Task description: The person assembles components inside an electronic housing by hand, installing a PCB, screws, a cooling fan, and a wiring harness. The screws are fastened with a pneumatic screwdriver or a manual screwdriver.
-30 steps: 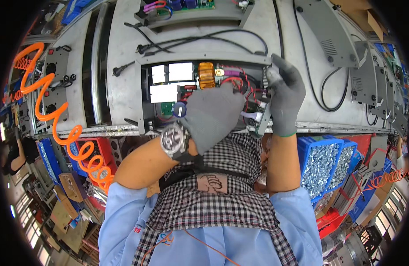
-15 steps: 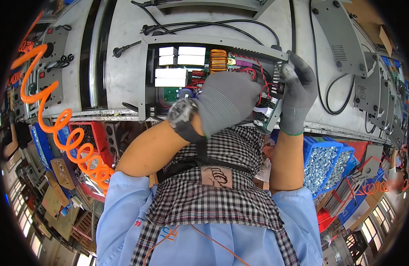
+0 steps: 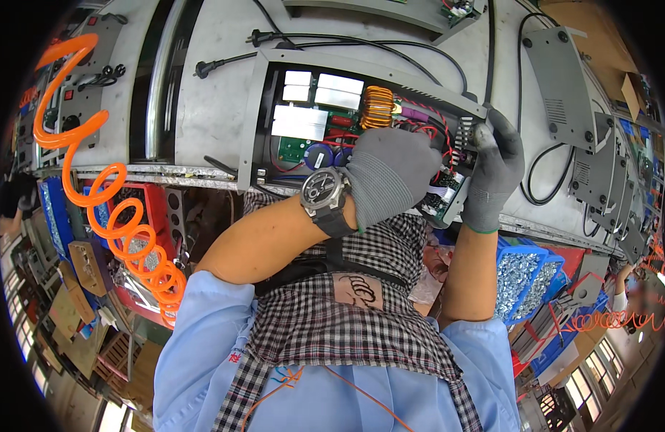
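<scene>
An open grey metal case [image 3: 252, 119] lies on the workbench, tilted slightly in the view. Inside sit a green circuit board [image 3: 292, 149], pale metal blocks [image 3: 299, 122], a copper-wound coil [image 3: 377, 107] and red wires [image 3: 438, 129]. My left hand [image 3: 394, 173], gloved in grey, reaches across the case with its fingers curled down among the wires; whatever it pinches is hidden. My right hand [image 3: 497, 169], also gloved, grips the case's right end, thumb inside by the slotted wall. A small green board [image 3: 442, 198] with a white connector lies between my hands.
Black power cables with plugs [image 3: 206, 68] lie behind the case. More grey housings [image 3: 561, 86] stand at the right. A coiled orange air hose [image 3: 95, 126] hangs at the left. Blue bins of small metal parts [image 3: 518, 283] sit below the bench edge.
The whole view has shifted and turned slightly, so the case appears farther right and more tilted. My left hand stays among the wires, and my right hand keeps its place at the case end.
</scene>
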A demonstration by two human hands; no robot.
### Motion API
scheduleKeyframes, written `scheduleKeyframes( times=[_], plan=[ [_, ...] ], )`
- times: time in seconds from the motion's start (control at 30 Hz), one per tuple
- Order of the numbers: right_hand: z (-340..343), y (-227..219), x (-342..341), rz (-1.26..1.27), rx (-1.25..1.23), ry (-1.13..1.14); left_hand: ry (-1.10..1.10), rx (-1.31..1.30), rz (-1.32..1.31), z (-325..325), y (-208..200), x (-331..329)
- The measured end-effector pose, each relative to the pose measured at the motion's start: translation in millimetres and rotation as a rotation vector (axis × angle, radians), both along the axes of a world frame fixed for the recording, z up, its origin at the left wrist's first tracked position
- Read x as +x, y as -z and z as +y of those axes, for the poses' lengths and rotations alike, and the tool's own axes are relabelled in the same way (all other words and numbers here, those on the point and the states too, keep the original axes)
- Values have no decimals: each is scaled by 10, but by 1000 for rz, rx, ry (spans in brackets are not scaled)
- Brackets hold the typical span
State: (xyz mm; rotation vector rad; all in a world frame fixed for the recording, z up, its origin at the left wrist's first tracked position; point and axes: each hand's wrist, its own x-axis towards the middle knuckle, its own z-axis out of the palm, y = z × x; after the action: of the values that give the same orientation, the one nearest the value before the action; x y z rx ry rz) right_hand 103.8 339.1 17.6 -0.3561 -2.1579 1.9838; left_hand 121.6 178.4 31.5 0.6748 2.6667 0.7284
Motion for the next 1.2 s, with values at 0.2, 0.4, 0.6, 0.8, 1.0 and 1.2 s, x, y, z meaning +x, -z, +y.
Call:
scheduleKeyframes(
  times=[0.2, 0.4, 0.6, 0.8, 1.0, 1.2],
  plan=[
    [-9, -4, 14, -2, 20, -6, -36, 2, 13, -12, 22, 26],
    [-124, -55, 25, 0, 5, -18, -51, 33, 4, -92, -2, 26],
    [-79, -36, 11, -44, 16, 10, -17, -3, 32, -48, 30, -7],
    [-147, 2, -4, -19, 6, 27, 49, -43, 65, -5, 55, -29],
    [-222, 143, -81, 93, 13, 13, 0, -55, 215, -39, 99, -2],
    [-146, 13, -374, 73, 48, 70, -174, 432, 748, -544, -252, 535]
  ],
)
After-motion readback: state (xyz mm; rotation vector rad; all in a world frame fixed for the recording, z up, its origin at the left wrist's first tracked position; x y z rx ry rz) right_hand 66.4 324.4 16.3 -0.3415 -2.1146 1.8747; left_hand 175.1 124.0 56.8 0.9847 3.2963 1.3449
